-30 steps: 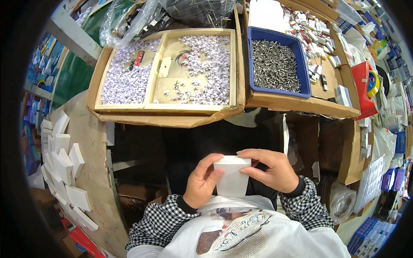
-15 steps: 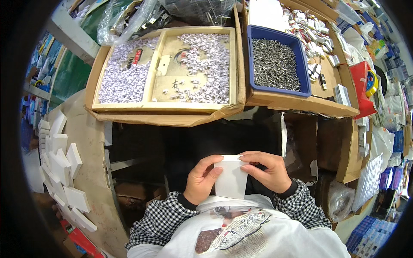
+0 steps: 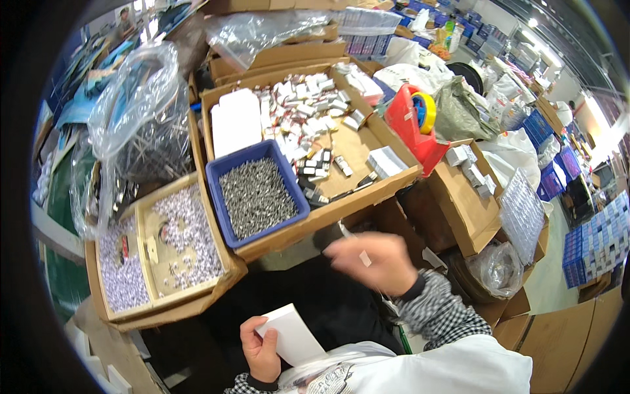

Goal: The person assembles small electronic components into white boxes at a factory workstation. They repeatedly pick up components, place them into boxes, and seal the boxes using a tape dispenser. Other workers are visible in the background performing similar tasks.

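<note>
A flat white box [image 3: 295,336] is in my left hand [image 3: 261,350], low in front of my body. The thumb lies on its face and the fingers go behind its edge. My right hand [image 3: 375,264] is off the box, raised to the right near the front edge of the cardboard tray [image 3: 357,138]. Motion blurs its fingers, so I cannot tell whether they hold anything. A small white patch shows on the back of that hand. Nearest ahead is a blue bin [image 3: 215,172] full of small dark metal pieces.
Left stands a divided wooden tray [image 3: 146,249] of tiny white pieces. The cardboard tray carries small white parts with red wires [image 3: 305,98]. Beyond it sits a red tape dispenser [image 3: 405,125]. An open carton [image 3: 469,210] stands right; white boxes [image 3: 118,379] lie lower left.
Both hands were on the white box; my right hand has let go and moved up to the right. The left hand keeps the box, now tilted. The view has turned right.
</note>
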### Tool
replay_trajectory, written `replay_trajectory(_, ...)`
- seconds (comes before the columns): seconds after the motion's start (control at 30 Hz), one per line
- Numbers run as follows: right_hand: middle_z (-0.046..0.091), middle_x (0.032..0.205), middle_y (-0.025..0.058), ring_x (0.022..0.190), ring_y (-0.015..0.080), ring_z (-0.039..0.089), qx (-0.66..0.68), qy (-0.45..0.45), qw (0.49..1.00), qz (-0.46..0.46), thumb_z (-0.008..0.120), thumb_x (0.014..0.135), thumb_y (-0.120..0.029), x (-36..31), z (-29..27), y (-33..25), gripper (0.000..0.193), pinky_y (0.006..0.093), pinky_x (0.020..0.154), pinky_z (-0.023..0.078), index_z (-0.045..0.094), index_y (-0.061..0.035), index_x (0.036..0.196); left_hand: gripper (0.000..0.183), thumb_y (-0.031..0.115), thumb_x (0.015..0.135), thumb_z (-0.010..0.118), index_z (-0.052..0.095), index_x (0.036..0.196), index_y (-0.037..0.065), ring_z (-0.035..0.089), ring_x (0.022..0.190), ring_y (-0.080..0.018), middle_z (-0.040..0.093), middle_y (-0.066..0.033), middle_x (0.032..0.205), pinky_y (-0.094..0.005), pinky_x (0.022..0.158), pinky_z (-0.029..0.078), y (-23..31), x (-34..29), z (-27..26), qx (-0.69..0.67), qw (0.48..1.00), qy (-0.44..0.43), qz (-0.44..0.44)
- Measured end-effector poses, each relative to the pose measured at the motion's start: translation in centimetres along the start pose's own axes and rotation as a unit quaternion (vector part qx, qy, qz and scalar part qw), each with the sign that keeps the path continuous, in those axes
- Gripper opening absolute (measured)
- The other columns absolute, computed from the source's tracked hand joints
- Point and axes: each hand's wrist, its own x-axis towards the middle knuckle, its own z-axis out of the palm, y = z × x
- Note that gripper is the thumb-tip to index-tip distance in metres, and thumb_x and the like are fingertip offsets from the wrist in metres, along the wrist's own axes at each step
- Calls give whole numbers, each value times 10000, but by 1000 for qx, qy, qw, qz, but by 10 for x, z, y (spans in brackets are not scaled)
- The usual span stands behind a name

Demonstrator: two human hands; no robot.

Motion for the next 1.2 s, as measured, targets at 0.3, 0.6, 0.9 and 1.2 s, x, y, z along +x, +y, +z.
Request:
replay_trajectory(0.3,634,870,-3,792,63,534,25,333,923,190,590,923,-242,62,-171,85,278,220,745,425,654,18,995,296,-19,900,511,469,1189,24,498,1041,-175,518,-80,1123,-316,955,380,22,0,12,-37,998,47,-19)
replay_trajectory(0.6,643,928,9,887,82,543,116,303,923,205,628,892,-305,63,-194,84,299,238,827,404,675,-27,992,285,3,909,517,468,1189,19,512,1006,-175,529,-86,1098,-307,930,394,21,-3,13,-44,998,37,-17)
replay_trajectory(0.9,622,870,-17,744,41,482,135,253,935,207,650,884,-269,63,-183,80,246,181,664,370,692,-39,962,275,18,919,517,470,1189,26,522,986,-176,537,-89,1088,-307,907,407,21,-7,11,-44,999,24,-1)
replay_trajectory(1.2,579,759,-23,660,36,475,188,320,899,231,657,874,-226,68,-183,61,195,184,588,369,640,-32,891,276,12,921,515,472,1192,40,534,980,-185,550,-90,1085,-319,895,422,23,-12,7,-80,996,43,10)
